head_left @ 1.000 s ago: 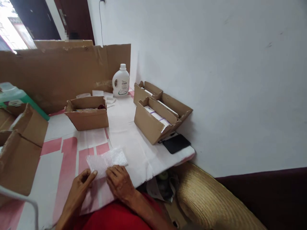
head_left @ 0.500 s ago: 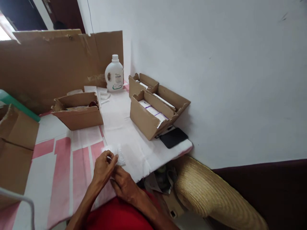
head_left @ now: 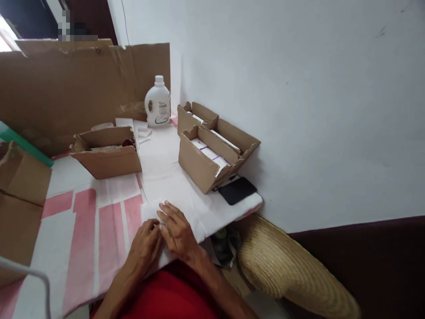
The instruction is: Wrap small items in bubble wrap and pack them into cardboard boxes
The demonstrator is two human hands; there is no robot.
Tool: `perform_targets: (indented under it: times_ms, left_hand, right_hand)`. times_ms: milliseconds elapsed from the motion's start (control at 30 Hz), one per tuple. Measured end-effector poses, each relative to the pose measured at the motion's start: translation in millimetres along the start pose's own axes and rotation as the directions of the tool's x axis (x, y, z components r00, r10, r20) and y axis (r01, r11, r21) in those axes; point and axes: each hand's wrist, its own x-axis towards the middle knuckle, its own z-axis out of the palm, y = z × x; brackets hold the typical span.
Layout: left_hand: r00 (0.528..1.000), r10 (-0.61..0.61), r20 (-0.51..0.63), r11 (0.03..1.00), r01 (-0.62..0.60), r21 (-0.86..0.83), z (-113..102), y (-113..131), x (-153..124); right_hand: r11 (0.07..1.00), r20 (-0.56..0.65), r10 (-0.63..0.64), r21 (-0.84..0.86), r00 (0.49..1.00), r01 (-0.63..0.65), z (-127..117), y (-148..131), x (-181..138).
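Observation:
A small piece of clear bubble wrap (head_left: 150, 210) lies near the table's front edge, partly hidden under my hands. My left hand (head_left: 145, 243) is closed at its near side, fingers curled and pinching the wrap. My right hand (head_left: 178, 231) rests beside it, fingers stretched forward and lying flat over the wrap, thumb toward the left fingertips.
Cardboard boxes (head_left: 195, 170) holding white packets stand at the right, with a black phone (head_left: 237, 190) beside them. Another open carton (head_left: 114, 164) is at the left. A white bottle (head_left: 158, 104) stands behind. A straw hat (head_left: 282, 261) hangs below the table's right edge.
My right hand has moved forward and up from beneath the left, its fingers now stretched over the bubble wrap. My left hand has lowered slightly toward me.

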Motion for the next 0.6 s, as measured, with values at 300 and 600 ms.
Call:
perform_targets:
  times_ms: [300, 600]
  left_hand:
    - [0.952, -0.281, -0.12, 0.92, 0.232, -0.315, -19.9, -11.3, -10.8]
    - [0.749, -0.66, 0.056, 0.548, 0.531, -0.646, -12.4, -24.6, 27.0]
  right_hand:
    - [0.995, 0.198, 0.038, 0.078, 0.979, -0.054, 25.0, 47.6, -0.7]
    - [0.995, 0.139, 0.062, 0.064, 0.988, -0.072, 1.0, 34.8, 0.2]
